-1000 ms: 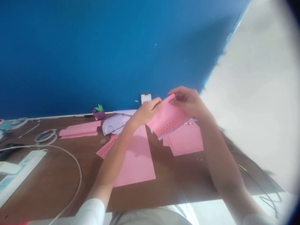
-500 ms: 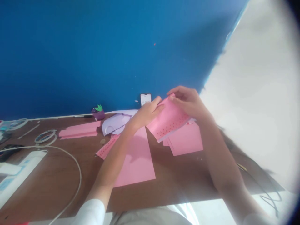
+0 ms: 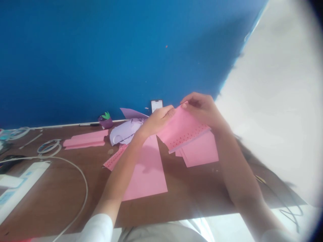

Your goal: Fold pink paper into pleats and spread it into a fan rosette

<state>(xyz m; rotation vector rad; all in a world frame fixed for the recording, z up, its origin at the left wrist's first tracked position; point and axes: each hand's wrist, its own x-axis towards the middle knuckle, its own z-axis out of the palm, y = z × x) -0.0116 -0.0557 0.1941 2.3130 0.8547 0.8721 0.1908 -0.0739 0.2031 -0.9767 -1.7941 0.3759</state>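
Between my hands, above the table, hangs a sheet of pink paper [image 3: 185, 124] with rows of small dark red marks along its lower edge. My left hand [image 3: 160, 119] is closed on its left upper part. At the top edge, my right hand [image 3: 199, 106] pinches the paper between thumb and fingers. Below it lie smaller pink paper pieces [image 3: 202, 151]. A larger pink sheet [image 3: 148, 178] is flat under my left forearm, beside a pink strip [image 3: 114, 159] with red marks. Crumpled lilac paper [image 3: 124, 131] sits behind that forearm.
A phone [image 3: 156, 105] leans against the blue wall. To the left are folded pink paper [image 3: 85, 138], a purple pot with green leaves [image 3: 106, 121], tape rolls [image 3: 49, 147], a white power strip [image 3: 22, 188] and a looping white cable [image 3: 85, 183] on the brown table [image 3: 63, 198].
My left hand has shifted slightly right and up along the pink paper, which now bends more. A purple sheet behind the lilac paper has lifted at its left corner.
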